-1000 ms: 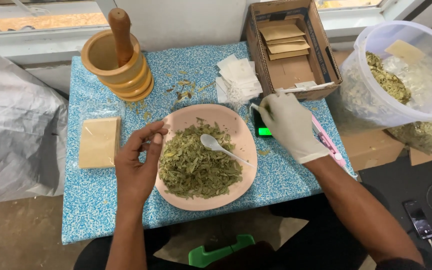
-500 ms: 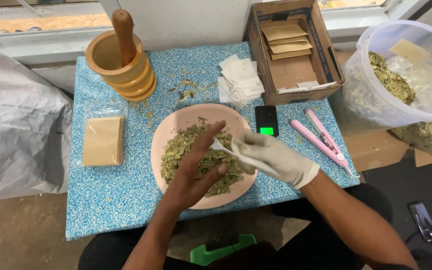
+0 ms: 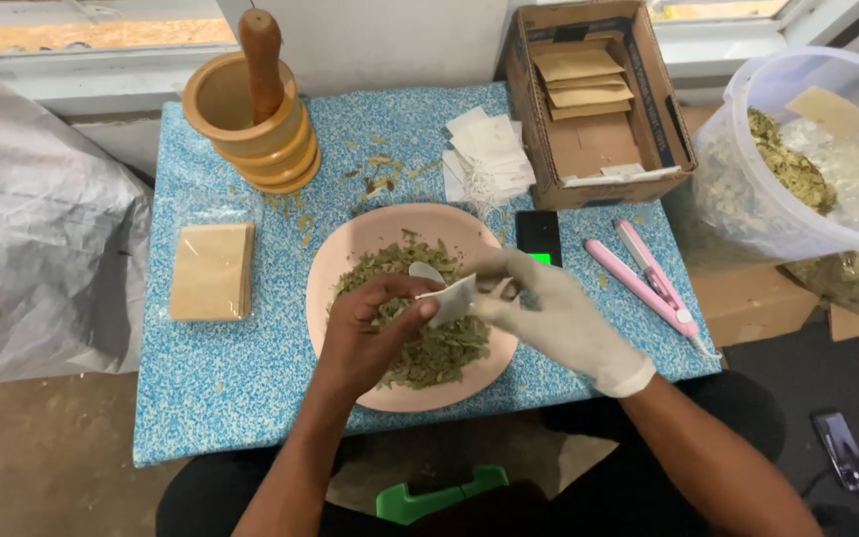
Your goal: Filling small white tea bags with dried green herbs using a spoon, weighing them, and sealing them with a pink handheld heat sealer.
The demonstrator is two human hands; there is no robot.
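The bare left hand (image 3: pixel 368 333) and gloved right hand (image 3: pixel 549 313) together pinched a small white sachet (image 3: pixel 452 298) over the pink plate (image 3: pixel 350 249) of dried leaves (image 3: pixel 439 348); a white spoon (image 3: pixel 426 271) lay on that plate, a pink sealer (image 3: pixel 648 283) right of it.

tub (image 3: pixel 827 149) cut off right, spoon (image 3: pixel 426 271) half-hidden

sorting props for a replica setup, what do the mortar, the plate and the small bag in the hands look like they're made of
Mortar: looks like turned wood, tan and matt, with ringed grooves.
Plate: probably plastic or melamine, plain pink with a dull sheen.
Small bag, held between left hand and gloved right hand: thin white paper or filter fabric; cannot tell which.
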